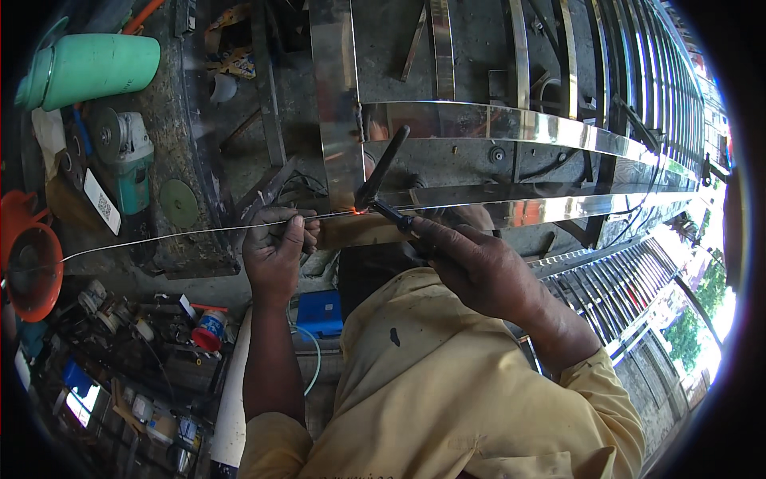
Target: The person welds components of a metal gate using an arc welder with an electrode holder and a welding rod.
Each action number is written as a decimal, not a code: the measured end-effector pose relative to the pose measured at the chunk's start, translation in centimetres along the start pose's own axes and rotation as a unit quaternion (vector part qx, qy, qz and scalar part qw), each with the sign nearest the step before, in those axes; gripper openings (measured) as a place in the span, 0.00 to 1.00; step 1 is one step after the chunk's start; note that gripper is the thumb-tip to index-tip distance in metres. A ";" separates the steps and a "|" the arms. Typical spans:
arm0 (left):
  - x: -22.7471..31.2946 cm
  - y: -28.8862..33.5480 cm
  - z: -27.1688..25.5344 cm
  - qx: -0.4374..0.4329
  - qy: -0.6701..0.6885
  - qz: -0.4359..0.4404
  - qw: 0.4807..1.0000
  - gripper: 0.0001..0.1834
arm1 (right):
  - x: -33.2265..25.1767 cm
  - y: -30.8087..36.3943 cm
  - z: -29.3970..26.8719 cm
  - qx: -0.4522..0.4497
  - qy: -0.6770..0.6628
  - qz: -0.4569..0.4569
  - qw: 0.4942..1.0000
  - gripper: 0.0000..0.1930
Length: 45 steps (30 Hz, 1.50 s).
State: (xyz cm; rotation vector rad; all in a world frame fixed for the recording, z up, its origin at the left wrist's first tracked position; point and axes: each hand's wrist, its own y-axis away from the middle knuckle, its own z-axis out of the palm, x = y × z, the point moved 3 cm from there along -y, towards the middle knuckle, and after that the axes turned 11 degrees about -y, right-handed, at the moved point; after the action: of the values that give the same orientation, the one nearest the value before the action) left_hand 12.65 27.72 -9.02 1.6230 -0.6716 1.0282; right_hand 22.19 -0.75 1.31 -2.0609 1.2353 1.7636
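My left hand [274, 243] pinches a long thin filler rod [175, 235] between thumb and fingers. The rod trails off to the left, and its right tip meets a small orange glow on the metal frame. Wrapped round the handle of a black TIG welding torch [385, 160] is my right hand [471, 259]. The torch head points at the same glowing spot, where a polished steel bar [542, 209] joins the wide upright steel bar [337, 96]. A second polished bar [495, 124] runs parallel, farther from me.
At left a teal angle grinder [132, 164] and a green jug [100, 70] rest on a dark metal bench, beside an orange cone-shaped object [33, 267]. A blue box [319, 314] with a pale hose [315, 363] lies near my left forearm. Barred metal grilles stand at right.
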 end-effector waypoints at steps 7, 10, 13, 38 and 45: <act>-0.2 0.0 0.0 0.004 -0.004 0.039 0.999 0.06 | 0.0 0.1 0.0 -0.035 -0.004 0.068 0.997 0.29; 0.1 -0.1 0.1 0.006 -0.001 0.015 1.000 0.06 | -0.1 -0.3 0.0 -0.001 -0.020 0.017 1.000 0.28; 0.1 0.0 0.1 -0.004 0.018 0.009 1.000 0.05 | -0.1 -0.2 0.0 0.019 -0.018 -0.011 1.000 0.28; 0.1 0.0 0.1 0.017 -0.019 0.004 1.000 0.05 | 0.1 -0.2 -0.1 -0.004 -0.016 -0.003 1.000 0.30; 0.0 0.1 0.2 0.013 0.001 0.010 1.000 0.05 | 0.4 0.2 0.0 -0.046 -0.016 0.072 0.996 0.30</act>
State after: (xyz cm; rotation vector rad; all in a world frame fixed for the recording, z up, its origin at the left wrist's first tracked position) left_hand 12.61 27.51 -8.97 1.6404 -0.6761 1.0560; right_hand 22.01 -1.04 1.03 -2.0295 1.3489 1.9424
